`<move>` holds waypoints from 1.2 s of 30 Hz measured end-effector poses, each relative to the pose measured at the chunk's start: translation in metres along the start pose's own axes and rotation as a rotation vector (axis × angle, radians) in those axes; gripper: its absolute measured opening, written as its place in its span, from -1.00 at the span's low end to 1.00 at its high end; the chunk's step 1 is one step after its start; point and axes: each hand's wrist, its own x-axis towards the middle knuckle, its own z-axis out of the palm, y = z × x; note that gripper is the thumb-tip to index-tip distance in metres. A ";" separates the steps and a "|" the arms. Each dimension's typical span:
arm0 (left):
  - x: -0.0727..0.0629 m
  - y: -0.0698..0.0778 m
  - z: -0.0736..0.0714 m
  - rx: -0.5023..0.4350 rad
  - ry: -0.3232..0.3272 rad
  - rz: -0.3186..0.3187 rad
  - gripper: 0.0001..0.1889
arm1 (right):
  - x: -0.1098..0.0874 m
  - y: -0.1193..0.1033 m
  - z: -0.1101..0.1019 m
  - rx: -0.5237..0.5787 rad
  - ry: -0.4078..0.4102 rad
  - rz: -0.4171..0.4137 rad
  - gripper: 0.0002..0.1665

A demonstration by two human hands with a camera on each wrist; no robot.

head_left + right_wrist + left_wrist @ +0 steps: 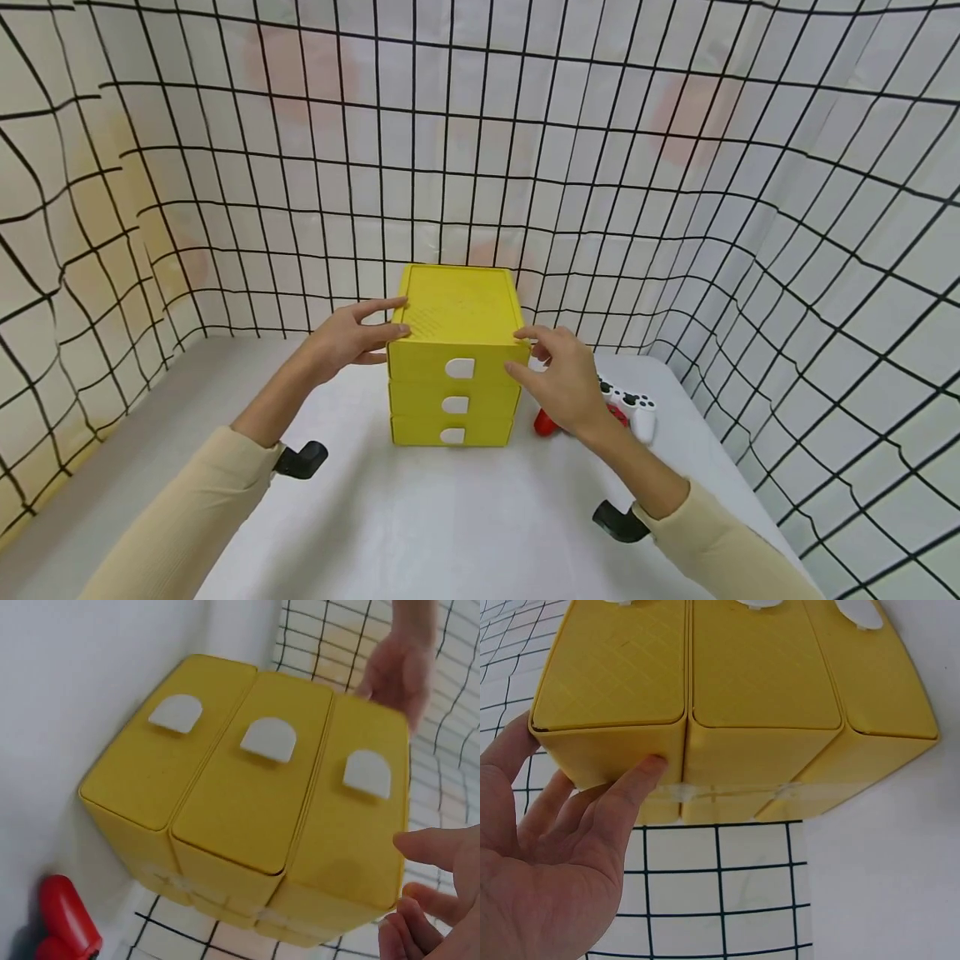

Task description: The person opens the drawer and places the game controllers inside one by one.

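A yellow three-drawer box [461, 308] stands on the white table, its drawers stacked and pushed in, each with a white pull tab [859, 613]. My left hand [348, 337] touches its upper left side, with fairly straight fingers spread at the top edge and side wall. In the left wrist view, one fingertip [654, 765] presses the side of the top drawer. My right hand [566, 375] is at the upper right front corner, thumb by the front face and fingertips along the top edge, loosely bent. The drawers' contents are hidden.
Right of the box, partly behind my right hand, lie a white game controller [643, 404] and a red one [69, 911]. A black wire grid [480, 167] surrounds the table [450, 525] at back and sides, with pale sheeting behind. Clear tape runs along the box's sides.
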 end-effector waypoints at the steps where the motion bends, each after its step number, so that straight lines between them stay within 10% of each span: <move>1: 0.000 0.001 0.000 0.001 0.002 0.000 -0.24 | -0.002 -0.003 0.000 0.016 -0.007 0.001 -0.62; 11: 0.001 0.000 0.000 0.001 0.010 -0.012 -0.23 | -0.021 -0.008 0.026 0.150 -0.280 0.102 -0.75; 36: 0.001 0.000 -0.001 -0.011 0.011 -0.015 -0.23 | -0.019 0.005 0.075 0.284 -0.256 0.057 -0.89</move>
